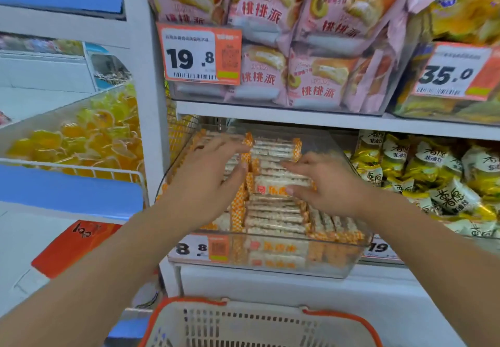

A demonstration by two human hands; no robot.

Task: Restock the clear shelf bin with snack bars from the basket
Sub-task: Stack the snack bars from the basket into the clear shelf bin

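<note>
The clear shelf bin [270, 268] on the lower shelf holds several white snack bars [273, 211] with orange checked ends, stacked in rows. Both hands are inside the bin on top of the pile. My left hand [208, 176] lies over the left rows with its fingers stretched toward the back and its thumb against a bar's orange end. My right hand [324, 181] rests flat on the right side, its fingers pressing on the upper bars. The beige basket [243, 322] with an orange rim sits below at the frame's bottom edge; its contents are hidden.
Pink cake packs [305, 81] fill the shelf above, behind a 19.8 price tag [200, 54]. Yellow-and-white snack bags [433, 173] lie in the bin to the right. A wire bin of yellow jelly cups [89, 135] stands at the left.
</note>
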